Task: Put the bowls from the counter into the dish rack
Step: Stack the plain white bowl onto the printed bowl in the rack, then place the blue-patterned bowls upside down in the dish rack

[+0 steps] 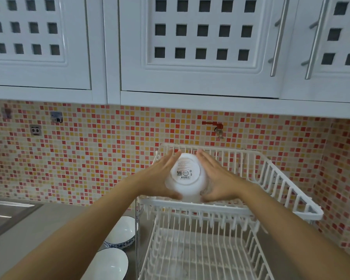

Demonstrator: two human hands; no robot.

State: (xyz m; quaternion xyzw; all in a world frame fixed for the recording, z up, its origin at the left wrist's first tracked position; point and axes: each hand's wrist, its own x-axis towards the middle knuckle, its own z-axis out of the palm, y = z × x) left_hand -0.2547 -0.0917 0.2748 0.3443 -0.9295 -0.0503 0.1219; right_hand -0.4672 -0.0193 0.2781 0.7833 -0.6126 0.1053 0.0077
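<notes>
Holding a white bowl [187,176] upside down between both palms, you are at the step of setting it into the top shelf of the rack [271,174]. Your left hand [162,174] and right hand [216,176] press flat on its sides with fingers straight, not curled. The bowl is over the near rail of that shelf; it is blurred, so I cannot tell if it touches the wires yet. Next, I think you should lower it gently and let go. Two more bowls [122,232] wait on the bench [38,235], left of the rack.
</notes>
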